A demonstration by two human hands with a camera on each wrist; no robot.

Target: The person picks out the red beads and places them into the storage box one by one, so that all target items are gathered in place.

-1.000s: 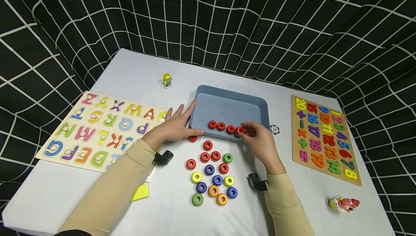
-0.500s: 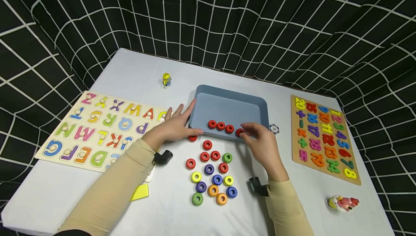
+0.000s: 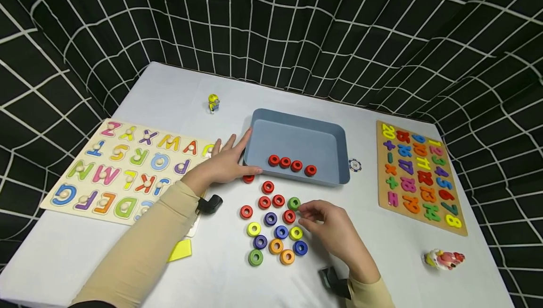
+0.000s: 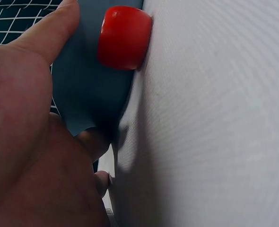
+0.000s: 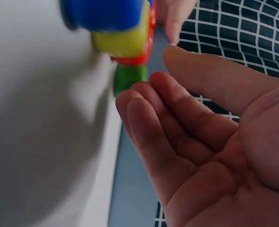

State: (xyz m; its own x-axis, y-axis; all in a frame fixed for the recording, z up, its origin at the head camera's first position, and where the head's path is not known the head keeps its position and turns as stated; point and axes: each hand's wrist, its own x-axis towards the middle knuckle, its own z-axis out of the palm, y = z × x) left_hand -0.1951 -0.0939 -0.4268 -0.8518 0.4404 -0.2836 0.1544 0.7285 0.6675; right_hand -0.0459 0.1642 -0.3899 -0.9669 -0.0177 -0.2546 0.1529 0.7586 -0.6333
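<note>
My left hand [image 3: 222,164] rests at the left front corner of a blue-grey tray [image 3: 292,136], fingers spread along its side and thumb over the front rim. Inside the tray, several red rings [image 3: 296,165] line the front wall, the rightmost a little apart. Another red ring [image 4: 124,38] stands on the cloth by the tray's outer wall, just under my left thumb. With relaxed fingers and nothing in them, my right hand [image 3: 331,225] hovers beside the loose rings, fingertips close to a green ring [image 3: 294,203] and a red ring [image 3: 289,216].
Loose blue, purple, yellow, orange and green rings [image 3: 275,246] lie before the tray. A letter puzzle board [image 3: 127,166] is on the left, a number board [image 3: 420,176] on the right. A poker chip [image 3: 355,165], a minion figure [image 3: 213,103] and another figurine [image 3: 443,259] stand around.
My right hand has released the rightmost red ring in the tray and moved back toward me, over to the loose rings. My left hand has stayed at the tray's corner.
</note>
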